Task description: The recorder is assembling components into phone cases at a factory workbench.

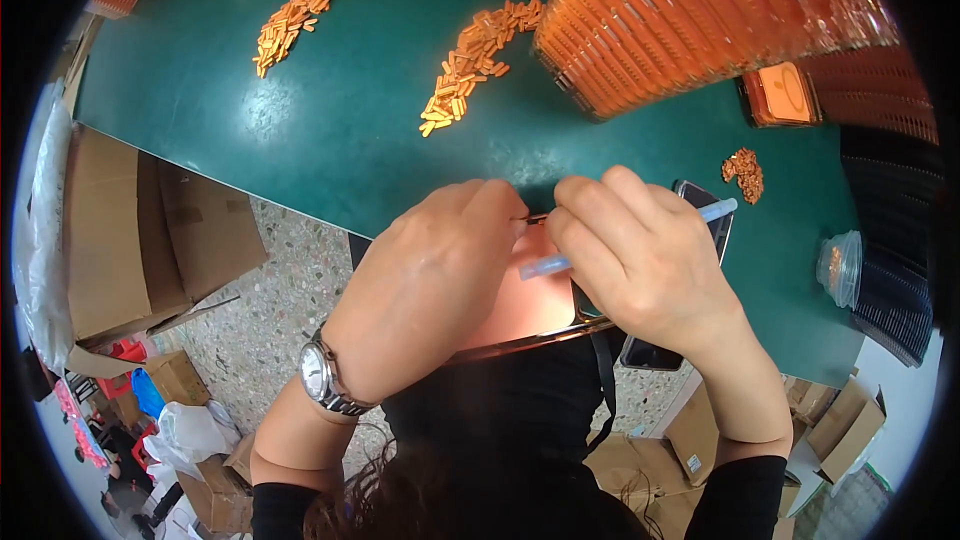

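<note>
In front of me at the table's near edge is a phone case [535, 302], coppery pink with a shiny gold rim and a camera cut-out at its right. My left hand [440, 250], a steel watch on its wrist, is closed at the case's far edge. Its fingertips are partly hidden, and I cannot make out any small piece there. My right hand [640, 255] is wrapped round a translucent light-blue pen-like stick [545, 266], held slantwise over the case. Fingers of that hand also reach the far rim. A dark phone-like slab [652, 353] lies partly beneath my right hand.
On the green table [380, 160] lie two long piles of small gold pieces [470, 65] [298, 18] and a coppery heap [744, 176]. Tall orange case stacks [690, 20] stand far right. A clear cup [840, 268] lies near the right edge. Cardboard boxes [120, 230] stand left.
</note>
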### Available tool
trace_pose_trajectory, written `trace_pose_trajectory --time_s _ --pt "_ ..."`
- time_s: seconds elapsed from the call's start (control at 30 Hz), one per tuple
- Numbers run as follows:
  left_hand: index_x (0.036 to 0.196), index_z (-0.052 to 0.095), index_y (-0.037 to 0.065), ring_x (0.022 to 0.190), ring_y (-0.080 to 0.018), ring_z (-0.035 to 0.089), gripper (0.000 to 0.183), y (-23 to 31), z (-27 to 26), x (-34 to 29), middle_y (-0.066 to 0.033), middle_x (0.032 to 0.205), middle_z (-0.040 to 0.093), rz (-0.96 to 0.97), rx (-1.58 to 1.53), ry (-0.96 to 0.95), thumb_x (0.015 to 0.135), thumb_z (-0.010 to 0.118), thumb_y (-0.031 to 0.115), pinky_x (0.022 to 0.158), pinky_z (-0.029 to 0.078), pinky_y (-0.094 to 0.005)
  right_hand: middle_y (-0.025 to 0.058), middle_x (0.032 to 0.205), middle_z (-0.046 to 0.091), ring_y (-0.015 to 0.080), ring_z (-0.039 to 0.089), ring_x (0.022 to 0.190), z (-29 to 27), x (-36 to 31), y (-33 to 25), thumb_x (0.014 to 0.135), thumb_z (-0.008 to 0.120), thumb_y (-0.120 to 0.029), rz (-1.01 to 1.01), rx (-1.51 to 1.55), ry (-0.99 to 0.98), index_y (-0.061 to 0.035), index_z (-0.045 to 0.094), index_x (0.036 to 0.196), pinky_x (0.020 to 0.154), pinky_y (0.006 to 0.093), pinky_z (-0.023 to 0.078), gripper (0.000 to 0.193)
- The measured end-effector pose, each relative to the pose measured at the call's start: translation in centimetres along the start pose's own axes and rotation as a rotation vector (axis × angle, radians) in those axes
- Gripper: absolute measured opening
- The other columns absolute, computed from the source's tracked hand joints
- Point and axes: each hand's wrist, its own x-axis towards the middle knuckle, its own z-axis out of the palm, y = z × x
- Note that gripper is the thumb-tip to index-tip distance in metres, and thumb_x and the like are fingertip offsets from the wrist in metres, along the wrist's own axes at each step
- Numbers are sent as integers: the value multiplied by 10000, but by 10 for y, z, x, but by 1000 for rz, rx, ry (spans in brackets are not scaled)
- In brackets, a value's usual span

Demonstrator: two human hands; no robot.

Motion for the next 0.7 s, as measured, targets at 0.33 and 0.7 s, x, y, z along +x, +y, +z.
trace_pose_trajectory --time_s 0.33,0.7 --pt "997 640 21 863 -380 670 76 -1 0 1 -152 908 662 72 97 9 950 690 55 735 549 -474 95 963 654 261 627 819 0 4 -8 698 781 4 198 118 -129 -12 689 1017 636 352 523 332" --pt "945 617 36 818 -326 652 119 0 6 2 -122 863 624 159 272 6 958 721 92 720 550 -435 44 971 625 217 612 889 -13 -6 -7 824 755 -154 277 70 -143 1 720 1134 643 320 544 348"
